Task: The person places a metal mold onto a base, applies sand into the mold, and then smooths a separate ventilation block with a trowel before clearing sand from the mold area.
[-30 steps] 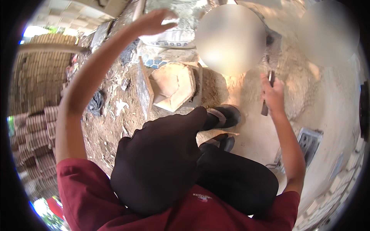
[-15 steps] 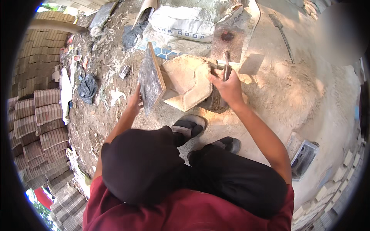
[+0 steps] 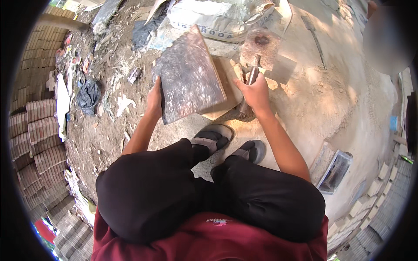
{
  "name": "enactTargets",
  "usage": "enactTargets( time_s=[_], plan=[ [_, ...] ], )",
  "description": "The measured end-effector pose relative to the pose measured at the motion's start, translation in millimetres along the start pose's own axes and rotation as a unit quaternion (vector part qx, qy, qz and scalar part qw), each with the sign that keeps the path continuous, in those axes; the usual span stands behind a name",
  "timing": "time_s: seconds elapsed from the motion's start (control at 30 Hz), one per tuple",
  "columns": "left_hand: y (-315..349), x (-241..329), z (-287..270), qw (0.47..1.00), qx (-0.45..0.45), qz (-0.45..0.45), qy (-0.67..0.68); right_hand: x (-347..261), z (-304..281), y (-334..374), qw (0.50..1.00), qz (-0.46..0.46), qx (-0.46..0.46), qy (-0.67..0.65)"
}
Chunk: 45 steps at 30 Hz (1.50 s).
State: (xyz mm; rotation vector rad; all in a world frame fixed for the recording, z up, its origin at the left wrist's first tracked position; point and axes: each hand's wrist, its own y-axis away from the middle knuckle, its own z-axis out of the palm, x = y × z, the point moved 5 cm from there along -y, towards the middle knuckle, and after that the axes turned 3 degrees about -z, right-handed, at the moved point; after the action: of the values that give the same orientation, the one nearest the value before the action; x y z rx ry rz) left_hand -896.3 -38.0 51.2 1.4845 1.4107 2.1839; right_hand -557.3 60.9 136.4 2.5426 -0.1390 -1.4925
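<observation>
Left hand [image 3: 154,101]: closed on the left edge of a dark, speckled board [image 3: 187,78], thumb along the rim, fingers partly hidden behind. Board stands tilted in front of me, face my way, one corner pointing up; its right side shows a thin, pale brown edge. Lower edge sits just beyond my sandals [image 3: 212,137]. Behind it, a tan angular piece [image 3: 228,80], mostly covered; whether the two touch I cannot tell.

Right hand [image 3: 256,92]: wrapped round the trowel [image 3: 260,47] by its handle, blade pointing away from me, its shadow on the ground to the right. Board's right edge and my right knuckles lie near each other, a narrow gap. Beyond the blade, the white sack [image 3: 209,19] bounds the far side. Widest room is rightward: pale sandy ground [image 3: 305,117], out to the grey box [image 3: 336,172].
</observation>
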Motion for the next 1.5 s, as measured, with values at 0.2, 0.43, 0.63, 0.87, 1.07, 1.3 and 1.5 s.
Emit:
enactTargets(
  time_s=[0.2, 0.43, 0.63, 0.87, 1.07, 1.3, 1.5],
  plan=[
    [41.0, 40.8, 31.2, 0.965, -0.003, 0.159, -0.209, 33.8, -7.2, 38.6, 0.990, 0.078, 0.056, -0.103],
    [68.1, 32.4, 66.4, 0.964, -0.170, 0.117, -0.165, 18.0, -21.4, 43.0, 0.988, 0.051, 0.043, -0.137],
    [86.6, 47.3, 70.1, 0.974, -0.124, 0.089, -0.169, 12.4, -20.4, 40.1, 0.985, 0.072, 0.015, -0.158],
    [126.0, 155.0, 106.0, 0.862, -0.299, 0.392, -0.117, -39.5, -68.0, -3.1, 0.953, -0.034, -0.006, -0.301],
    [130.4, 147.5, 87.4, 0.739, -0.425, 0.495, -0.169, -30.8, -62.6, -4.4, 0.825, -0.085, -0.073, -0.554],
    [129.3, 84.3, 65.0, 0.684, -0.336, 0.574, -0.300, 27.4, -33.2, 30.6, 0.861, 0.036, -0.049, -0.504],
    [121.8, 83.3, 61.4, 0.690, -0.321, 0.579, -0.293, 28.7, -32.1, 26.3, 0.895, 0.007, -0.045, -0.444]
  ],
)
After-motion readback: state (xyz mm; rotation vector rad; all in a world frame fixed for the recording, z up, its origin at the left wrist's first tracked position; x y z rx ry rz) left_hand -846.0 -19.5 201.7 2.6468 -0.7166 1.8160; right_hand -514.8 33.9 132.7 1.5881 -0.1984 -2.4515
